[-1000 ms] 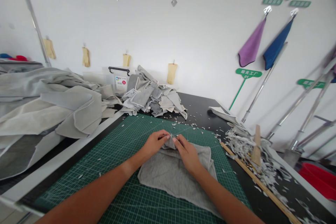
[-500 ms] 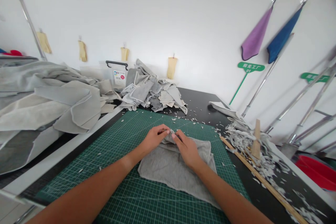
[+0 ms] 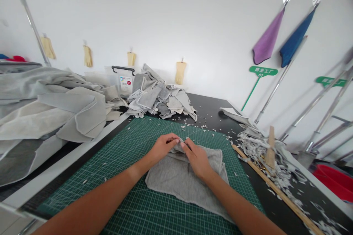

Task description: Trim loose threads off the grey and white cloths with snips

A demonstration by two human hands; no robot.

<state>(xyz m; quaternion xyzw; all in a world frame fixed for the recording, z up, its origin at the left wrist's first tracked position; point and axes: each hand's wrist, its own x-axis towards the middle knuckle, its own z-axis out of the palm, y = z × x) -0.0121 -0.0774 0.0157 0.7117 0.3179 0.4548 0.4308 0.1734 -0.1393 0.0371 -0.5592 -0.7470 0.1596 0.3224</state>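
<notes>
A grey cloth (image 3: pixel 176 180) lies partly folded on the green cutting mat (image 3: pixel 129 158), its far edge lifted a little. My left hand (image 3: pixel 163 146) pinches that raised edge between thumb and fingers. Close beside it, my right hand (image 3: pixel 196 157) grips the same edge, thumb on top and fingers curled. The two hands nearly touch at the pinched spot. Whether a small tool or thread sits between the fingertips is too small to tell.
Piled grey cloths (image 3: pixel 154 95) lie behind the mat, with a larger heap (image 3: pixel 68 110) at left. A clear lidded box (image 3: pixel 125 80) stands at the back. To the right are a wooden strip (image 3: pixel 275 189), a wooden piece (image 3: pixel 270 150) and fabric scraps (image 3: pixel 289 180).
The view has tilted up slightly. Both hands keep hold of the cloth's edge in nearly the same place, and the cloth looks almost unchanged.
</notes>
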